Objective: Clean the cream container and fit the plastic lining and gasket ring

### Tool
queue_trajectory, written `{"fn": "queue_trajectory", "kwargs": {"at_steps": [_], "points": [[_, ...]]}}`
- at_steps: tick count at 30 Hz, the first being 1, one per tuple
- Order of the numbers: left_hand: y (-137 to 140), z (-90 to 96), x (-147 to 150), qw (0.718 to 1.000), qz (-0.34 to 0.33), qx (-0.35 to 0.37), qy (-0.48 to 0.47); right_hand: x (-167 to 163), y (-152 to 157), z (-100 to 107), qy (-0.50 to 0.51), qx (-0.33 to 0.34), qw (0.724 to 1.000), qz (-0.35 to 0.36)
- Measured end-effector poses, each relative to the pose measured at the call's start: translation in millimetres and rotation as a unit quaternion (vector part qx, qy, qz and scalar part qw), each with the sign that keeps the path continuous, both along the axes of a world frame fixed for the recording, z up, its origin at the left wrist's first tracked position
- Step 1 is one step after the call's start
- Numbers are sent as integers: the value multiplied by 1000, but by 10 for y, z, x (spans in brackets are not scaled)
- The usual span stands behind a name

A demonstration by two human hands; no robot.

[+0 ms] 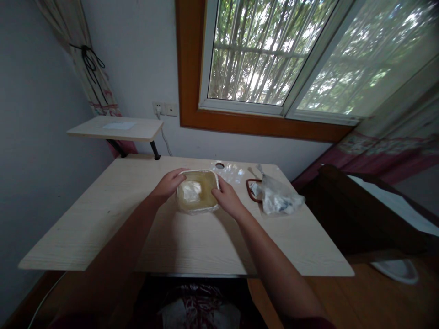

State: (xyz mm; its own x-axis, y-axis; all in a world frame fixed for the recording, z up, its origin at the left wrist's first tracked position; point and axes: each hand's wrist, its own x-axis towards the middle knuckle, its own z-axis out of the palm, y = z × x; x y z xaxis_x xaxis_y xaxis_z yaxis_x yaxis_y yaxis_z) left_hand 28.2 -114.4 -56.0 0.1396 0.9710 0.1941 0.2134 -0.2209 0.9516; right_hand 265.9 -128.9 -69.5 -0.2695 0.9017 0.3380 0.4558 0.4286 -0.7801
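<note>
A squarish, yellowish plastic container [208, 183] with a pale rim is held between my two hands over the middle of the desk. Clear plastic film seems to wrap it, and something whitish and shiny shows at its centre left. My left hand [168, 185] grips the left side, thumb on the top edge. On the opposite side my right hand [228, 197] closes round the edge, its thumb also on top. The fingers beneath are hidden. To the right lies a crumpled clear plastic bag [279, 194] with contents I cannot make out, beside a reddish-brown square frame or ring [249, 191].
The pale wooden desk [116, 219] has a cable hole [220, 166] near its back edge. A raised shelf [137, 130] with a white paper [119, 125] stands at the back left. Behind are a wall socket [158, 108] and a window. Dark furniture [329, 219] stands at the right.
</note>
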Motion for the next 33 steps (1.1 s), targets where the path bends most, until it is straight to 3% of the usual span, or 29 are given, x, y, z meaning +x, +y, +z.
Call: {"fn": "queue_trajectory", "kwargs": {"at_steps": [8, 13, 15, 17, 20, 23, 25, 27, 31, 33], "points": [[25, -55, 13, 999, -17, -16, -40, -12, 16, -40, 38, -43, 998, 25], [34, 25, 19, 994, 22, 103, 30, -32, 41, -57, 44, -68, 997, -1], [5, 96, -2, 975, 62, 198, 84, -37, 42, -54, 38, -74, 996, -21], [-62, 192, -27, 937, 73, 306, 155, -41, 37, -45, 31, -67, 997, -35], [-217, 343, -35, 870, -26, 413, 270, -48, 24, -25, 24, -47, 998, -40], [-368, 424, 0, 812, -132, 411, 393, -51, 7, -9, 10, -34, 998, -44], [-427, 420, 20, 793, -165, 387, 439, -47, -8, 1, -4, -30, 998, -50], [-445, 382, 16, 798, -181, 361, 448, -42, -28, 13, -18, -27, 998, -53], [-424, 280, -39, 835, -190, 310, 414, -41, -63, 36, -34, 6, 999, -34], [-420, 232, -61, 834, -187, 301, 424, -48, -72, 38, -45, 25, 998, -27]]}}
